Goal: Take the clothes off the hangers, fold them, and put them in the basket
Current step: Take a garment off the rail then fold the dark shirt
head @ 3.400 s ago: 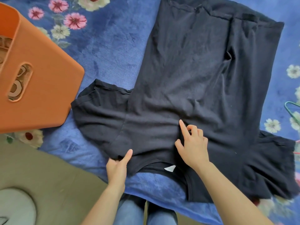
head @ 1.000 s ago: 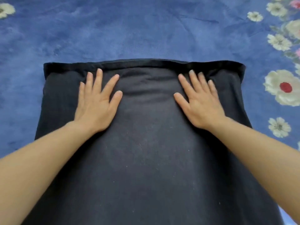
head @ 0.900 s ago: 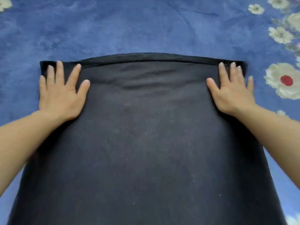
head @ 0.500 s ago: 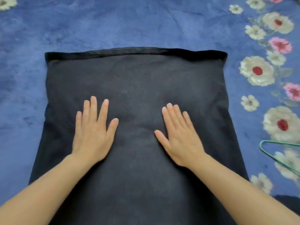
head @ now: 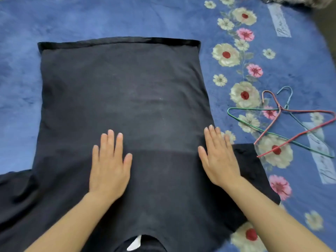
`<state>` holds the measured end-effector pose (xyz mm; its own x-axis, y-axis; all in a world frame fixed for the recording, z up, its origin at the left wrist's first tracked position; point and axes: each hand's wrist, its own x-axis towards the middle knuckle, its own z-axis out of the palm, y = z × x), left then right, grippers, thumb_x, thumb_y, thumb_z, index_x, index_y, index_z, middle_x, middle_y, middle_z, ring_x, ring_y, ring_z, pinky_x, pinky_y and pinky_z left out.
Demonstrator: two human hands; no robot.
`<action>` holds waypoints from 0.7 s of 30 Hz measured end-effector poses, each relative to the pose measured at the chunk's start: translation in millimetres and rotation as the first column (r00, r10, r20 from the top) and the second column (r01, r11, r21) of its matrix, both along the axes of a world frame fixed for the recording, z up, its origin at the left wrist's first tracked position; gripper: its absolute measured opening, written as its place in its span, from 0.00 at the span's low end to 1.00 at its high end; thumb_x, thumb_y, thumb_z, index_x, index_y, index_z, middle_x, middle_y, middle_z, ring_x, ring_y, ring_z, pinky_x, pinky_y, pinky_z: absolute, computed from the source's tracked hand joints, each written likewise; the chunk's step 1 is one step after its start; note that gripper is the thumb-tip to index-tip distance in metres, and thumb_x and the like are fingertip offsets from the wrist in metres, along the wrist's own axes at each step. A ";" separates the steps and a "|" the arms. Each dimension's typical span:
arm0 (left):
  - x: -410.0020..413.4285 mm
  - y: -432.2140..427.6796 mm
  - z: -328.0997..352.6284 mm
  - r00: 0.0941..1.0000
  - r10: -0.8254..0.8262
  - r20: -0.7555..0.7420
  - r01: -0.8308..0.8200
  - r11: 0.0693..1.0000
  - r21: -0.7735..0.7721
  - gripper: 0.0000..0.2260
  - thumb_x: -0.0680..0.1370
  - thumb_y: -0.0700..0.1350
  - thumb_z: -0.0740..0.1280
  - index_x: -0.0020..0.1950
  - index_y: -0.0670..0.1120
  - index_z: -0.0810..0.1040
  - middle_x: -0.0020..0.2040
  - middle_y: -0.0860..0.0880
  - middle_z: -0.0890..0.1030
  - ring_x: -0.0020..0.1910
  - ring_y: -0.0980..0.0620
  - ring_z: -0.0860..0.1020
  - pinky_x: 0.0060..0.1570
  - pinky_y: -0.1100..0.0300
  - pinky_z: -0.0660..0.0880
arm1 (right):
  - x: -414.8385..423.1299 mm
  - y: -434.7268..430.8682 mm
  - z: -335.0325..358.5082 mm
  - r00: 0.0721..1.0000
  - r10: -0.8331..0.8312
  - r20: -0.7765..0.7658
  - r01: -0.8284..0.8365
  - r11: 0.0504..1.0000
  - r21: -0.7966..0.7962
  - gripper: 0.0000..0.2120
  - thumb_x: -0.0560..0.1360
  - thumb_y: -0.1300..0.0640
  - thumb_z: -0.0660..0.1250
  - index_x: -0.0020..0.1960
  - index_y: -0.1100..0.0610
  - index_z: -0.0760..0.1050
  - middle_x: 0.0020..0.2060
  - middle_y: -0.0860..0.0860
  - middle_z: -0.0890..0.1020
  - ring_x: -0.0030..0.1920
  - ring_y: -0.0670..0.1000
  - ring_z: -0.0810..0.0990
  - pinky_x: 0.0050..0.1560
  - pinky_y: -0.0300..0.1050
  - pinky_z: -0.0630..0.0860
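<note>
Black T-shirt (head: 127, 97) flat on a blue floral blanket (head: 91, 15); our left hand (head: 109, 168) and right hand (head: 220, 160) press it, fingers straight. Coloured wire hangers (head: 281, 108) lie overlapped to its right.

From my feed I see a blue plush blanket (head: 109, 17) spread flat across nearly the whole view, its pile showing faint swirls and darker patches. Down its right side runs a printed band of cream flowers with red centres (head: 226, 54), smaller pink flowers (head: 245, 34) and grey-green leaves, and beside that band lie pale rectangular printed patches with script lettering (head: 279, 20) that I cannot read. At the top right corner I make out a grey fuzzy mass (head: 300, 0), cut off by the frame edge, with a dull brown strip of surface (head: 327, 20) just beyond the blanket's edge.
</note>
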<state>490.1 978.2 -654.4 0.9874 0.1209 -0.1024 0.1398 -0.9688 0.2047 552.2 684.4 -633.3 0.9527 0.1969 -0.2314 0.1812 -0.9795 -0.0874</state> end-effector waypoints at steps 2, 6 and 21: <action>-33.1 -58.5 -7.0 0.993 -0.100 -0.059 0.097 0.994 -0.060 0.28 0.81 0.53 0.50 0.77 0.39 0.60 0.77 0.37 0.58 0.76 0.38 0.57 0.69 0.42 0.58 | -42.2 -16.0 -8.1 0.996 0.037 -0.084 -0.039 0.999 -0.029 0.31 0.80 0.45 0.48 0.77 0.62 0.59 0.76 0.57 0.62 0.76 0.57 0.60 0.74 0.54 0.52; -83.7 -134.6 -14.9 0.974 -0.181 -0.140 0.167 0.980 -0.104 0.28 0.80 0.54 0.51 0.76 0.39 0.62 0.77 0.36 0.59 0.76 0.38 0.58 0.69 0.43 0.56 | -92.7 -77.2 -14.0 0.955 -0.234 -0.182 0.219 0.971 -0.096 0.32 0.80 0.38 0.39 0.79 0.53 0.41 0.79 0.49 0.44 0.79 0.51 0.44 0.77 0.53 0.43; -101.9 -289.1 23.0 0.920 -0.296 -0.256 0.226 0.936 -0.271 0.43 0.55 0.37 0.75 0.70 0.43 0.68 0.43 0.47 0.75 0.34 0.49 0.73 0.28 0.60 0.72 | -60.9 -180.1 18.8 0.618 -0.549 -0.563 0.786 0.423 0.450 0.10 0.67 0.61 0.75 0.48 0.58 0.80 0.44 0.53 0.84 0.47 0.54 0.82 0.52 0.51 0.79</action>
